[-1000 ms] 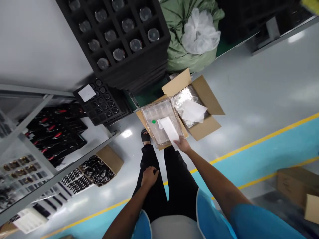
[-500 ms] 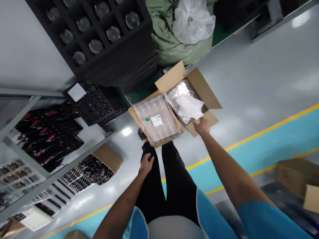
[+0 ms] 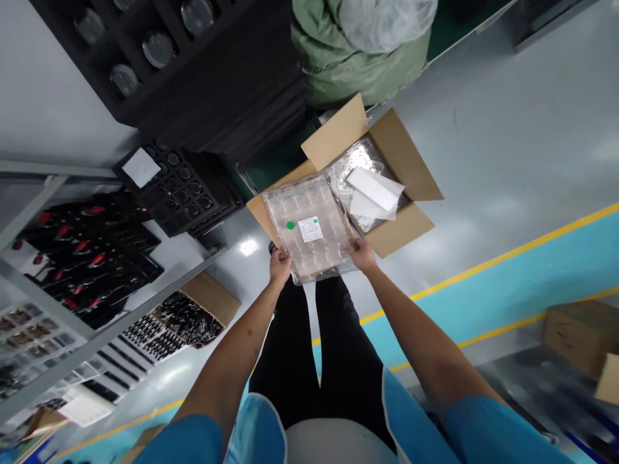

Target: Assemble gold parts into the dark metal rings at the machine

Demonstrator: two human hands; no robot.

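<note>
A clear plastic tray pack with a green dot and a white label lies across the left flap of an open cardboard box on the floor. My left hand grips the pack's near left corner and my right hand grips its near right corner. Inside the box, white paper sheets rest on shiny wrapped packs. My black-trousered legs stand just below the pack.
A tall stack of black foam trays holding round glass pieces stands behind the box, with a green sack to its right. Metal shelving with trays of parts fills the left. More cardboard boxes sit at the right edge.
My right hand put a white sheet into the box, then came back to the pack's right corner. My left hand rose from my thigh to the left corner.
</note>
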